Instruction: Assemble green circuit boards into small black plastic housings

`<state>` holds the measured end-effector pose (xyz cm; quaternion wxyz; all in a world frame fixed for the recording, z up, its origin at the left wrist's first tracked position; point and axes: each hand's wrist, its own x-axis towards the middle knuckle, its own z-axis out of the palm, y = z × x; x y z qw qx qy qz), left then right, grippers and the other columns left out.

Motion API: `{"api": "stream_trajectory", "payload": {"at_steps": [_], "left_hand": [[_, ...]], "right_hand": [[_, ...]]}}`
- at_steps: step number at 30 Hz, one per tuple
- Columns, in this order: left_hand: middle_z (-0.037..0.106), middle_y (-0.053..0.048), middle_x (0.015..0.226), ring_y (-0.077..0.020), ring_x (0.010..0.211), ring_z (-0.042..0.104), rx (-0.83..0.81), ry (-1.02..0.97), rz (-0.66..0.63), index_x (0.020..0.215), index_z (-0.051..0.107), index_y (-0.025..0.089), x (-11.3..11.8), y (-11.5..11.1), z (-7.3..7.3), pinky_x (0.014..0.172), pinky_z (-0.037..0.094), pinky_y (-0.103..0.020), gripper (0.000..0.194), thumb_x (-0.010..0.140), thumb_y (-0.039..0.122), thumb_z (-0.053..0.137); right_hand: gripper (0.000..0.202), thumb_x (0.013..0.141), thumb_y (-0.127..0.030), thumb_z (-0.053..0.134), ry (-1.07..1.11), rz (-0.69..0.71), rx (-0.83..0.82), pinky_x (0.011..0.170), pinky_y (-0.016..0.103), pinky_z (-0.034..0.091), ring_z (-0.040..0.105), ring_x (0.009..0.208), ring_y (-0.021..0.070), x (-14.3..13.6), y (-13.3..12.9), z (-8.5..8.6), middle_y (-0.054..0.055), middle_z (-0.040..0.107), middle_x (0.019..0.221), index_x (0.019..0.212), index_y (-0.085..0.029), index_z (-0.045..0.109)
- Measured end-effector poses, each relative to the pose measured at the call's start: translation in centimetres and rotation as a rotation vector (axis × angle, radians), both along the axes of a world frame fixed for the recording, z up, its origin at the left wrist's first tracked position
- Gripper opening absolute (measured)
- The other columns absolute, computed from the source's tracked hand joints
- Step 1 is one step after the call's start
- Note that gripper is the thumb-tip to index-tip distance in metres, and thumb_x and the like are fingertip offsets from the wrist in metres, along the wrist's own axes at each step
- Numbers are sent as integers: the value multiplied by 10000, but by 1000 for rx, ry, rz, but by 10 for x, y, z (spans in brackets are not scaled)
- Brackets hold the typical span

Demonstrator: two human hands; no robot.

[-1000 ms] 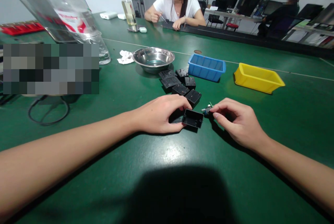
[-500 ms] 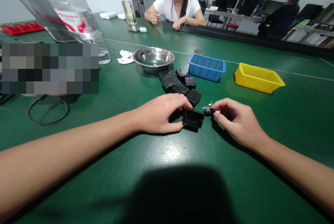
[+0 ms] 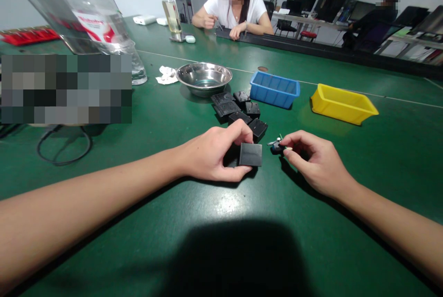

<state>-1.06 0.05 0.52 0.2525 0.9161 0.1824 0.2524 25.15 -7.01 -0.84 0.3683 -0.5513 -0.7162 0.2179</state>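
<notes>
My left hand (image 3: 226, 151) grips a small black plastic box (image 3: 250, 154) between thumb and fingers, with a smooth closed face turned toward me. Just to its right, my right hand (image 3: 311, 158) pinches a small dark part (image 3: 277, 146) with light and metallic bits and a green piece sticking up from it. Its exact kind is too small to tell. Beyond my left fingers lie several black plastic boxes (image 3: 226, 107) in a loose cluster on the green table (image 3: 221, 251).
Behind the cluster stand a steel bowl (image 3: 204, 89), a blue bin (image 3: 273, 96) and a yellow bin (image 3: 341, 108). Crumpled tissue (image 3: 166, 75) lies left of the bowl. Large plastic bottle (image 3: 104, 34) and black cable (image 3: 64, 163) are at left. A person (image 3: 233, 11) sits opposite.
The black box in my left hand has been turned over: its open hollow side faced me before, and a closed face shows now. My right hand has hardly moved.
</notes>
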Motion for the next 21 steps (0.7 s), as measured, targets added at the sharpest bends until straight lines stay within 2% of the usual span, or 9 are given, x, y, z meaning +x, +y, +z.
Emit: {"api": "stream_trajectory", "payload": {"at_steps": [4,12,21], "left_hand": [[668,2,886,-139,758,650,61,64,26,1075,541,207,1,1,2,693,476,-230,333,823,366,689],[691,-65,972,-182,892,643,209,62,-21,1083,618,169,2,6,2,804,479,-266,279,884,360,661],[700,-70,1005,-192,924,645,211,72,12,1084,619,180,2,6,1,837,489,-288,265,878,341,655]], "right_hand": [[114,883,-233,626,-4,-3,4,697,331,505,669,781,194,0,0,0,52,719,896,969,-191,688],[96,904,-250,642,-6,-4,18,718,322,508,677,823,191,1,1,-2,44,721,942,978,-201,681],[111,900,-259,641,-19,4,8,656,297,484,632,719,160,-1,1,1,31,716,875,979,-195,686]]}}
